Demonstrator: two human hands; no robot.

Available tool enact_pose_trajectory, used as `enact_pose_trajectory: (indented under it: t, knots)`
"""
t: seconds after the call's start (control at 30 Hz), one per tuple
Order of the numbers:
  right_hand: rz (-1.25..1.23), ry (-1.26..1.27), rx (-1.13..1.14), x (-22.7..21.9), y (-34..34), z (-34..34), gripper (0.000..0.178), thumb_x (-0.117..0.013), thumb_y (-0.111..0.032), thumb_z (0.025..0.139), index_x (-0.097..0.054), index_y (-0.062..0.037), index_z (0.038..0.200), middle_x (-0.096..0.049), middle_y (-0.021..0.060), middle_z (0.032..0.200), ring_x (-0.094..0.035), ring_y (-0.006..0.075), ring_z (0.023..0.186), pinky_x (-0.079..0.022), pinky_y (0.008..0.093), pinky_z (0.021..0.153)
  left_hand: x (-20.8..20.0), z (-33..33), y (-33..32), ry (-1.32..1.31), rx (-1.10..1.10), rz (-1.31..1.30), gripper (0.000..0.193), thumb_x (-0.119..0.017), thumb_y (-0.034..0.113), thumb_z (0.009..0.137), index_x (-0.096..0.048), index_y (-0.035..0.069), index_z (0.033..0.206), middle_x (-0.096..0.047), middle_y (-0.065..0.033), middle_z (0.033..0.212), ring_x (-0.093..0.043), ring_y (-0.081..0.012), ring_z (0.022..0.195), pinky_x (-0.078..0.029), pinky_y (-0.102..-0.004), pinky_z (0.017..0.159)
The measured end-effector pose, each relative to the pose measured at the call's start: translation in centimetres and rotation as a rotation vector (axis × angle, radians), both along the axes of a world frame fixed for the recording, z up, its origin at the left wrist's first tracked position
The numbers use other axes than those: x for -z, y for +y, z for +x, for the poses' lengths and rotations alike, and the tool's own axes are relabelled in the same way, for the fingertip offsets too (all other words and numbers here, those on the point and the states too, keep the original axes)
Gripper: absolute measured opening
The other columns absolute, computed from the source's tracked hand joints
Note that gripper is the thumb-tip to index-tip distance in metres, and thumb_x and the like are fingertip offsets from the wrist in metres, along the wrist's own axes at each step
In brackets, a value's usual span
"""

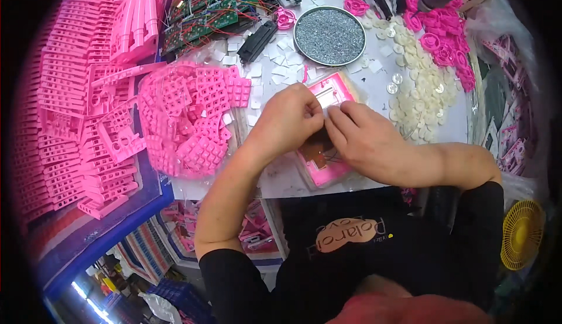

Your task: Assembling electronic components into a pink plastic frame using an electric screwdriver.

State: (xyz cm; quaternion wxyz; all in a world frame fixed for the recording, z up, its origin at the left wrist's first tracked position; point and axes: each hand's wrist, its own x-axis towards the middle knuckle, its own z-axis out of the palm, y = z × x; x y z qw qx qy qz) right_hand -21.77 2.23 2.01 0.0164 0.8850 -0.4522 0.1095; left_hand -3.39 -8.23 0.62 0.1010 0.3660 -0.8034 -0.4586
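Note:
A pink plastic casing (pixel 325 176) lies on the table in front of me, on a pale block that shows at its edges. Inside it are a white strip near the far end and a brown piece (pixel 317 155) near the close end. My left hand (pixel 291 118) is over the casing's left side, closed with its fingertips pinched. Bent over its middle, my right hand (pixel 370 139) has its fingertips pressed together close to the left ones. Whatever is between the fingers of either hand is hidden.
Beyond the casing stands a round tin of small grey metal bits (pixel 329 35). Pink keypads (pixel 196 119) fill a bag at left, beside stacked pink casings (pixel 70 90). Green circuit boards (pixel 219 16) lie behind; white discs (pixel 418 84) and pink rings (pixel 448 37) spread right.

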Motion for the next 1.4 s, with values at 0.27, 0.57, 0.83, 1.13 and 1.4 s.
enact_pose_trajectory:
  t: [0.27, 0.57, 0.83, 1.13, 1.4]
  knots:
    - [-0.128, -0.61, -0.097, -4.7, -2.9, -7.0, 0.045, -0.07, 0.004, 0.08, -0.06, 0.0059, 0.124, -0.064, 0.0185, 0.119, -0.06, 0.033, 0.113, -0.052, 0.0399, 0.093, -0.4, 0.0, -2.8, -0.04, -0.121, -0.402, 0.016, -0.07, 0.017, 0.086, -0.07, 0.001, 0.09, -0.065, -0.015, 0.091, -0.066, -0.0311, 0.084, -0.051, -0.0411, 0.074]
    - [-0.214, -1.749, 0.11, -6.0, -10.2, -13.1, 0.056, -0.074, -0.012, 0.09, -0.05, 0.0043, 0.138, -0.068, 0.0104, 0.097, -0.065, 0.0176, 0.081, -0.051, 0.0303, 0.071, 4.2, -7.1, -8.6, -0.267, -0.076, -0.837, 0.016, -0.071, 0.028, 0.085, -0.077, 0.014, 0.083, -0.071, -0.0077, 0.087, -0.068, -0.0303, 0.09, -0.048, -0.0478, 0.076]
    - [0.746, -1.425, -0.096, -9.3, -12.4, -10.8, 0.071, -0.078, -0.009, 0.082, -0.045, 0.0046, 0.143, -0.072, 0.0158, 0.094, -0.069, 0.0195, 0.083, -0.055, 0.0324, 0.074, 2.5, -7.4, -7.9, -0.031, -0.182, -0.68, 0.013, -0.072, 0.024, 0.082, -0.077, 0.014, 0.087, -0.071, -0.0074, 0.088, -0.068, -0.0286, 0.087, -0.044, -0.0454, 0.082]
    - [0.455, -1.604, -0.302, -4.8, -3.5, -2.5, 0.041, -0.073, -0.028, 0.094, -0.051, -0.0097, 0.124, -0.053, -0.0006, 0.066, -0.052, 0.0151, 0.059, -0.048, 0.0324, 0.057, 0.2, -0.4, 6.5, 0.265, -0.177, -0.662, 0.018, -0.079, 0.013, 0.08, -0.074, 0.013, 0.097, -0.07, 0.0005, 0.092, -0.062, -0.0172, 0.082, -0.033, -0.0372, 0.082]
    - [0.451, -1.472, -0.437, -4.5, -2.4, -0.9, 0.032, -0.075, -0.021, 0.093, -0.058, -0.0075, 0.116, -0.054, -0.0002, 0.062, -0.055, 0.0175, 0.054, -0.05, 0.0335, 0.054, 1.1, 0.2, 7.4, 0.408, -0.261, -0.617, 0.019, -0.081, 0.009, 0.077, -0.074, 0.011, 0.095, -0.071, 0.0006, 0.088, -0.061, -0.0166, 0.075, -0.032, -0.0364, 0.079]
